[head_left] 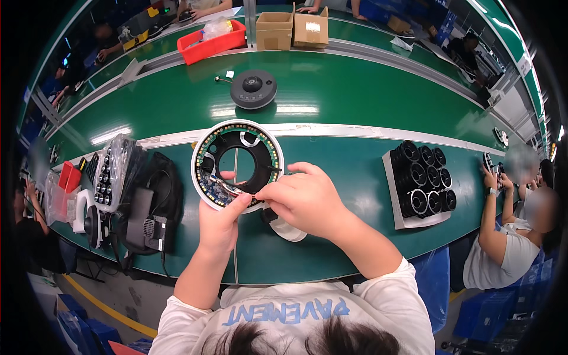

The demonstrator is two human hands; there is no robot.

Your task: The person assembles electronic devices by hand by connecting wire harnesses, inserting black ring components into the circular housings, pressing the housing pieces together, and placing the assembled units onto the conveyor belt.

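My left hand (pixel 220 220) grips the lower edge of a round white housing (pixel 199 142), with the thumb over the near rim and a fingertip showing through the centre opening. Inside the housing are a ring of small light squares, a black inner ring (pixel 228 137) and a circuit board (pixel 218 190). Thin reddish wires run near the left thumb. At the lower right rim my right hand (pixel 305 198) is closed in a pinch, its fingertips close to those wires. What it pinches is too small to make out. Below this hand a white part (pixel 290 229) lies partly hidden on the table.
A dark grey dome camera (pixel 253 90) sits on the green belt beyond the housing. At right is a white tray (pixel 395 198) of black rings. Left are a black bag (pixel 160 201) and bagged parts (pixel 112 171). Farther off are a red bin (pixel 212 44), cardboard boxes (pixel 274 31) and co-workers.
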